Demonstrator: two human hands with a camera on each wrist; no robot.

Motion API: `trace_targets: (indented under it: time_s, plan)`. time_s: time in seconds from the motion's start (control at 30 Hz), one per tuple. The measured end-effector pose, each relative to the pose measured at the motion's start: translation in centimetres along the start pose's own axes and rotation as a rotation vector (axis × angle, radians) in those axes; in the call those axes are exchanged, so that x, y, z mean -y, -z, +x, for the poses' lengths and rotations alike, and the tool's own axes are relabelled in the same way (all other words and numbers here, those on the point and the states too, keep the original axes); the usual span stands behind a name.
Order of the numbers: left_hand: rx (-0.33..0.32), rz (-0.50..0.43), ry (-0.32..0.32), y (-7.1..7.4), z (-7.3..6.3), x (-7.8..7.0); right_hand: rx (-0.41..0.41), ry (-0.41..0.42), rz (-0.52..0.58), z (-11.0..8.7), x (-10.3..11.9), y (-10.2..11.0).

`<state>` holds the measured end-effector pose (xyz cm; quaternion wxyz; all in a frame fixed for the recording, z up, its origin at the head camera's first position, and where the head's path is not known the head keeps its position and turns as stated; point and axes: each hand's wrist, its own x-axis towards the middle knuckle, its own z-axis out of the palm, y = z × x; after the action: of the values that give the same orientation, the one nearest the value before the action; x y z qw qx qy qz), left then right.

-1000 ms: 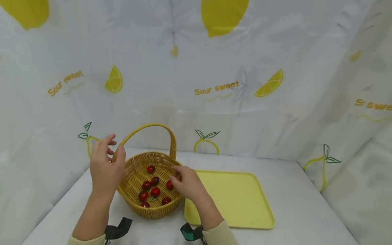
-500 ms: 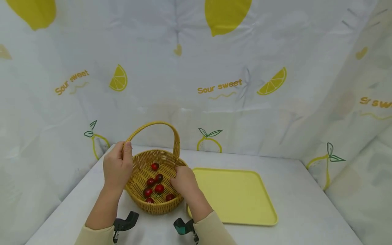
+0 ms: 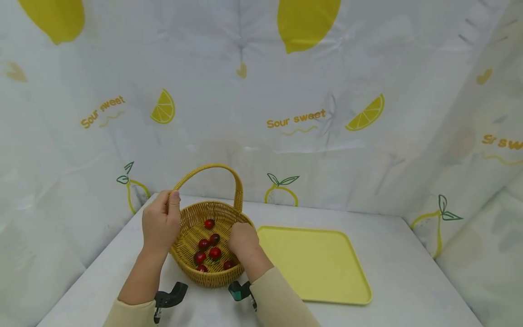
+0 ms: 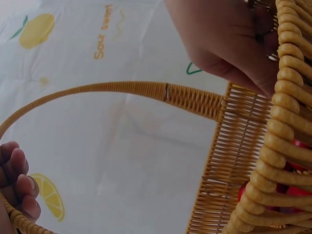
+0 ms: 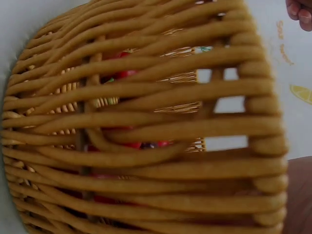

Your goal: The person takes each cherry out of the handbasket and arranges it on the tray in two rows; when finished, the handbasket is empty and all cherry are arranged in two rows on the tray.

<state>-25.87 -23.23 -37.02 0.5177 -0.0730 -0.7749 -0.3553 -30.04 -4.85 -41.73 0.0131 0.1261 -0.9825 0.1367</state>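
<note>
A round wicker basket (image 3: 210,278) with several dark red cherries (image 3: 214,253) inside stands on the white table. My left hand (image 3: 161,222) grips the left side of its arched handle (image 3: 218,166); the curled fingers (image 4: 24,187) show in the left wrist view. Over the basket's right rim my right hand (image 3: 244,240) reaches down inside, back of the hand up. Its fingertips are hidden in the head view and also behind the weave in the wrist views, so I cannot tell what they hold.
A yellow rectangular tray (image 3: 314,263) lies flat just right of the basket. A white curtain (image 3: 261,154) printed with lemons hangs behind and around the table. The white tabletop (image 3: 400,268) extends to the right of the tray.
My left hand has closed around the handle, having stood loosely beside it. My right hand has gone lower into the basket, and a cherry near its fingertips is now hidden.
</note>
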Motion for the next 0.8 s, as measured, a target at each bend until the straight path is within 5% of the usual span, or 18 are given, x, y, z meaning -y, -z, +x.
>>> trace_targets:
  time_s: [0.4,0.8]
  plan:
    - [-0.014,-0.004,-0.029,-0.1,-0.1,-0.1,0.033,0.045,-0.131,0.4,0.1,-1.3]
    - [-0.007,-0.004,-0.029,0.0,0.0,-0.1,0.063,0.128,-0.034,-0.3,-0.4,-1.2]
